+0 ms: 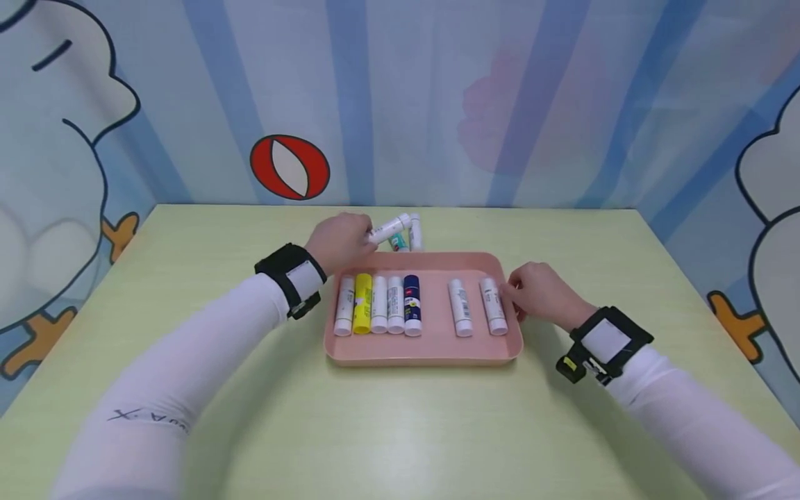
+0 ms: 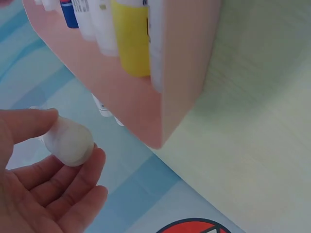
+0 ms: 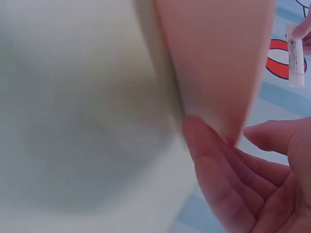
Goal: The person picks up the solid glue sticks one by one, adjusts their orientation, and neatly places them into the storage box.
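My left hand [image 1: 339,242] pinches a white glue stick [image 1: 391,228] between thumb and fingers, tilted over the tray's back edge. In the left wrist view, that glue stick [image 2: 72,143] shows end-on. A pink tray [image 1: 431,353] lies below with glue sticks inside. On its left side stand in a row a white one, a yellow glue stick [image 1: 362,303], two more white ones and a dark blue glue stick [image 1: 412,305]. Farther right are two white ones, the outer being a white glue stick [image 1: 493,306]. My right hand [image 1: 542,295] grips the tray's right rim.
Behind the tray lie a teal-labelled glue stick [image 1: 398,242] and a white glue stick [image 1: 416,232], partly hidden. The pale green table [image 1: 400,430] ends at a patterned backdrop [image 1: 412,104], with more printed panels at both sides.
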The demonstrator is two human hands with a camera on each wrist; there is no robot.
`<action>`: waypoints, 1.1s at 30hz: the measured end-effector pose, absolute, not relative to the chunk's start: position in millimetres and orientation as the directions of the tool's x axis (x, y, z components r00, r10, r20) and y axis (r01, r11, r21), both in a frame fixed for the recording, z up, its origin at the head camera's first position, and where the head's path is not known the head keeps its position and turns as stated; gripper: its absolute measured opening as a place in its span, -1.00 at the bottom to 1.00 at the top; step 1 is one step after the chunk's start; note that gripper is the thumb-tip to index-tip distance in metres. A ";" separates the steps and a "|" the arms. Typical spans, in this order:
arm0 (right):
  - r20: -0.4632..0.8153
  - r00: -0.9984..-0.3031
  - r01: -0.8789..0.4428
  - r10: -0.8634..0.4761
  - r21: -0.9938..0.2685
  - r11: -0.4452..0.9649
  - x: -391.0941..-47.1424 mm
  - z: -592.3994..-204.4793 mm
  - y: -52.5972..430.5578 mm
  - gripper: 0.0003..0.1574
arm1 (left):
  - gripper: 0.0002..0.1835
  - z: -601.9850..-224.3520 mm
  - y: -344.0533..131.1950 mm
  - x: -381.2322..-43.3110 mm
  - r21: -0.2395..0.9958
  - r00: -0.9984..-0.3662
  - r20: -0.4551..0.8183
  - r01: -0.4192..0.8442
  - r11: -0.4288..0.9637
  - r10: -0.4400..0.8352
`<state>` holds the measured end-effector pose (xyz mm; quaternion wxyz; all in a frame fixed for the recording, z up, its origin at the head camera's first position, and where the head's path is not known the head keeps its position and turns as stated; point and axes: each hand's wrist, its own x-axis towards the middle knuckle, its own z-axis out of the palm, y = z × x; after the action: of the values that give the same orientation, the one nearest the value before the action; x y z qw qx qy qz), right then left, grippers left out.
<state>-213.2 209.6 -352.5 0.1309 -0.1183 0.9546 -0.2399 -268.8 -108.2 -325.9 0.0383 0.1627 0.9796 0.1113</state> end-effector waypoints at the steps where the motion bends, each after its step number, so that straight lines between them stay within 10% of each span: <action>1: -0.167 -0.942 -0.183 -0.290 -0.470 0.863 -213.9 -348.5 209.1 -0.69 | -0.68 -324.9 -107.7 -265.9 0.232 -0.941 -0.041 0.318 0.919 0.336; 8: 0.037 -0.945 -0.313 -0.324 -0.386 0.868 -218.3 -319.0 194.9 -0.67 | -0.59 -316.2 -103.0 -240.5 0.219 -0.899 -0.022 0.423 0.880 0.437; 20: 0.000 -0.838 -0.490 -0.546 -0.441 0.752 -206.3 -311.8 150.5 -0.18 | -0.49 -316.1 -90.9 -211.1 0.166 -0.830 0.003 0.551 0.818 0.558; 33: 0.221 -0.693 -0.718 -0.686 -0.294 0.631 -195.0 -324.2 137.2 -0.41 | -0.57 -321.8 -85.3 -190.0 0.050 -0.704 0.136 0.707 0.705 0.697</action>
<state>-195.0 137.2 -324.2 -0.0440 -0.3891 0.9020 -0.1819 -190.0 -85.3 -321.8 -0.0536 0.3807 0.9218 0.0492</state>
